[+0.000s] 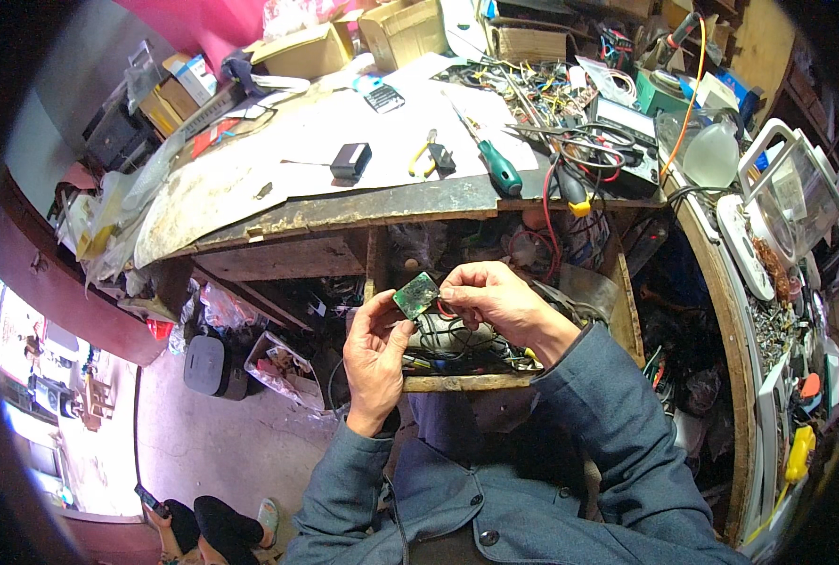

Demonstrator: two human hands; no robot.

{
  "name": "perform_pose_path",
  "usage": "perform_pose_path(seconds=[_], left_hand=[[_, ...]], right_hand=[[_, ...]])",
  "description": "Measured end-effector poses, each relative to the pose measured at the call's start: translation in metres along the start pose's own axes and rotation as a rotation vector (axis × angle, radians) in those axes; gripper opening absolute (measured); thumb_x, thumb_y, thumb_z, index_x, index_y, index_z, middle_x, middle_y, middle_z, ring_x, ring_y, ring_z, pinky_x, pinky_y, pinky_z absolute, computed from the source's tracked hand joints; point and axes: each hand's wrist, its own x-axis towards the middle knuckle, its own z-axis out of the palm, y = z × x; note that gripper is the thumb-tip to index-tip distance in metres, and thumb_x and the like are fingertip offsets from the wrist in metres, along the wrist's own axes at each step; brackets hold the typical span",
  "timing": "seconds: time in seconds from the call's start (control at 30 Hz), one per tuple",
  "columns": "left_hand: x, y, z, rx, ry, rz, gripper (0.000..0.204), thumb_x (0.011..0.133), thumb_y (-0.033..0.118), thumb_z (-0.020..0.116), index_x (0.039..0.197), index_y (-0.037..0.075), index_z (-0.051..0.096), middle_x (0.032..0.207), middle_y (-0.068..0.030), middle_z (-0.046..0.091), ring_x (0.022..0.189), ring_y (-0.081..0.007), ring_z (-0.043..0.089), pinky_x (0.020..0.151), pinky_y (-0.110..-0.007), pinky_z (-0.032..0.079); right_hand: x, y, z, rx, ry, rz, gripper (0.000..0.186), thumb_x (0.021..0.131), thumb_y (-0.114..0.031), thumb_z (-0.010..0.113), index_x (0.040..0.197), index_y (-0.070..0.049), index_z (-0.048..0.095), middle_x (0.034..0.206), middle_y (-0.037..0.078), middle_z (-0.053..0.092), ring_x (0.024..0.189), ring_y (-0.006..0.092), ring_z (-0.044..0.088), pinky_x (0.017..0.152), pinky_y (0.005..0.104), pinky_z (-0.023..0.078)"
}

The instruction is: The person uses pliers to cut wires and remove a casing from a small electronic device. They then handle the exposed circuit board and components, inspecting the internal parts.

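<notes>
A small green circuit board is held up over an open drawer, tilted toward me. My left hand grips its left edge between thumb and fingers. At the board's right side, my right hand is closed in a pinch; a bit of dark and reddish wire seems to show by its fingertips, too small to make out surely. Below both hands, the drawer holds tangled cables and loose parts. On the bench beyond lie a black box-shaped part, yellow-handled pliers and a green-handled screwdriver.
White sheeting covers the workbench. Heaped wires and a meter with leads crowd its right side. A cluttered side bench runs along my right. On the floor stand a scrap box and a dark bin; another person's legs show lower left.
</notes>
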Motion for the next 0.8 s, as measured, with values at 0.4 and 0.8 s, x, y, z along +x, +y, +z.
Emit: perform_pose_path(seconds=[0.4, 0.8], left_hand=[[-0.003, 0.0074, 0.0017, -0.036, 0.007, -0.054, 0.047, 0.093, -0.003, 0.068, 0.137, -0.002, 0.053, 0.128, -0.0118, 0.063, 0.116, -0.0175, 0.062, 0.102, -0.031, 0.05], [-0.0029, 0.0022, 0.0054, 0.058, 0.04, -0.04, 0.051, 0.088, -0.006, 0.074, 0.134, -0.002, 0.053, 0.122, -0.0102, 0.066, 0.108, -0.016, 0.065, 0.097, -0.03, 0.053]], right_hand=[[0.0, -0.0002, -0.0012, -0.023, -0.015, 0.006, 0.016, 0.097, -0.019, 0.071, 0.097, -0.003, 0.07, 0.082, 0.0, 0.069, 0.064, 0.0051, 0.057, 0.056, 0.0207, 0.046], [0.0009, 0.0023, -0.0007, -0.029, 0.001, 0.061, 0.013, 0.097, -0.018, 0.071, 0.095, -0.005, 0.071, 0.082, -0.002, 0.069, 0.064, 0.0049, 0.057, 0.055, 0.021, 0.046]])
